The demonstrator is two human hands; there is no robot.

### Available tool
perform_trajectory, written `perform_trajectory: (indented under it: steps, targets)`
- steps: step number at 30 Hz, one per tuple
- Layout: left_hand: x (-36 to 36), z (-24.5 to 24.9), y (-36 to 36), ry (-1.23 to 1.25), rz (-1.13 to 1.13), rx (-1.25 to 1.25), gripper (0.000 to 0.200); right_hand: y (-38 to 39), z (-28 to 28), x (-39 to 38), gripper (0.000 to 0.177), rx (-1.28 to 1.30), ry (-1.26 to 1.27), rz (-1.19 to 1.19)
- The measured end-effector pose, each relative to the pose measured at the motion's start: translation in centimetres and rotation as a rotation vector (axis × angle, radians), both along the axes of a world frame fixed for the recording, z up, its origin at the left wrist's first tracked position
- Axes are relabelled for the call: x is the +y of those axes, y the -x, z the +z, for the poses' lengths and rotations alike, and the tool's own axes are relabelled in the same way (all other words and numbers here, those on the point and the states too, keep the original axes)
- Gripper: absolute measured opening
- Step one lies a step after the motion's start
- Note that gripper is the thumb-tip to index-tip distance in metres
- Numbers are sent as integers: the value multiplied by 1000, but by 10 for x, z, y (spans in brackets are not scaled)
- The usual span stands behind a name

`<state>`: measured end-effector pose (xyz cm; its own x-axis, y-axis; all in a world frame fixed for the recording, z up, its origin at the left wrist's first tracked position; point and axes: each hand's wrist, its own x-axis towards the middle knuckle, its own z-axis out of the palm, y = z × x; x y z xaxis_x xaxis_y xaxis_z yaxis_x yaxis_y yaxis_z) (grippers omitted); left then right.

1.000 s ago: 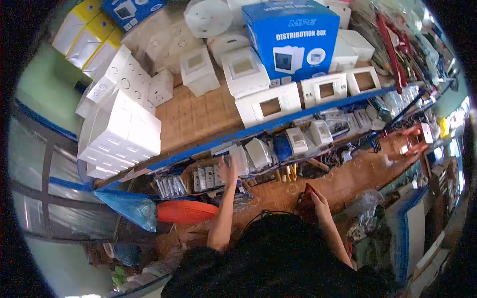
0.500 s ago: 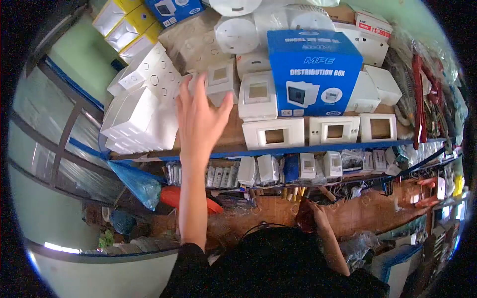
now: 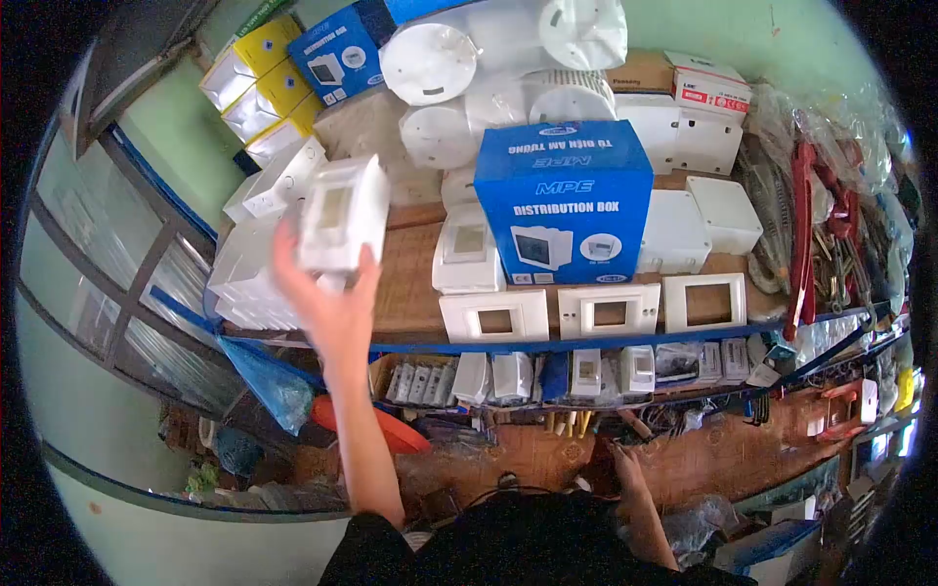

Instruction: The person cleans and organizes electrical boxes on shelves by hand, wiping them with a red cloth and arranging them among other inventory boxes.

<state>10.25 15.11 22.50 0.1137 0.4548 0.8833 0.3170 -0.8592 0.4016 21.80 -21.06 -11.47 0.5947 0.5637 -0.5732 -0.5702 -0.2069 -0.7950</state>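
Note:
A white plastic breaker box (image 3: pixel 344 200) with a window in its front is gripped in my left hand (image 3: pixel 330 301), thumb on its right side and fingers on its left. It is raised over the shelf, in front of a stack of white boxes (image 3: pixel 256 278) on the left. Low by my body, my right hand (image 3: pixel 627 471) has its fingers around a dark reddish-brown thing (image 3: pixel 603 467) whose kind I cannot tell. A similar white breaker box (image 3: pixel 469 249) stands on the shelf, beside the blue distribution box carton (image 3: pixel 567 215).
Three white frames (image 3: pixel 495 317) line the blue front edge of the shelf (image 3: pixel 420 347). Yellow-and-white cartons (image 3: pixel 256 73) are stacked at the back left. Red-handled tools (image 3: pixel 803 225) stand on the right. A lower shelf holds switches and small boxes (image 3: pixel 586 373).
My left hand has taken hold of the breaker box and moved it left, off its spot on the shelf. The view has shifted, while my right hand stays low with the dark thing.

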Motion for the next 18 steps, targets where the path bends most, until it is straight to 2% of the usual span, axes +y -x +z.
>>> perform_trajectory:
  steps: [1,3,5,7,8,9,10,11,13,14,15,16,17,18]
  targets:
    - [-19,5,15,108,-103,-131,97,2,-2,-2,36,-33,14,-4]
    - [-39,7,47,32,-32,-217,95,7,-4,1,35,-74,32,-2]
    - [-51,-2,72,82,-277,-410,92,15,-5,5,34,-93,47,14]
    - [-65,-27,83,279,-393,-525,81,21,38,16,34,103,-5,63]
    - [-54,-67,100,453,-487,-590,77,26,56,24,35,193,-30,84]
    - [-58,-93,106,715,-748,-666,74,34,58,31,36,328,-187,26]
    - [-77,-116,114,1148,-744,-805,73,45,59,37,37,464,-344,-37]
    - [-80,-145,120,1444,-857,-912,68,55,60,43,38,598,-502,-101]
    - [-94,-192,127,1960,-1575,-1365,68,74,79,58,43,587,-437,-92]
    - [-102,-203,134,2153,-1483,-1513,67,85,85,65,47,589,-402,-89]
    - [-109,-208,142,2340,-1364,-1663,66,93,83,75,49,378,-352,-37]
    - [-107,-248,153,2012,-1610,-1141,65,102,78,85,52,170,-296,19]
    - [-100,-247,167,2088,-1529,-1132,65,114,75,93,54,-29,-235,76]
    - [-89,-245,180,2168,-1446,-1116,64,127,85,103,54,-75,-287,88]
